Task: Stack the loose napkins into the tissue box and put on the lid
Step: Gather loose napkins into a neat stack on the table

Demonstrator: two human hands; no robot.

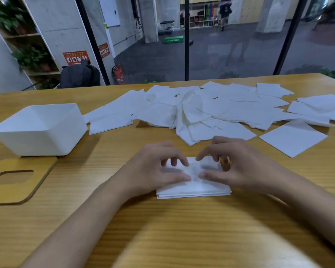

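Small napkin stack (193, 189) lies on the desk (104, 167) near its front edge. Left grip (155, 168) and right grip (240, 165) rest bent fingers and thumbs on it; blur hides whether they pinch it. Loose napkins (220, 110) are spread behind. The open tissue box (37, 140) stands left, the lid (17, 194) flat before it.

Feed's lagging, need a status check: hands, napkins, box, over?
Left hand and right hand both gripping napkin stack. Tissue box open, lid flat beside it. Loose napkins scattered beyond. Nothing between stack and box.
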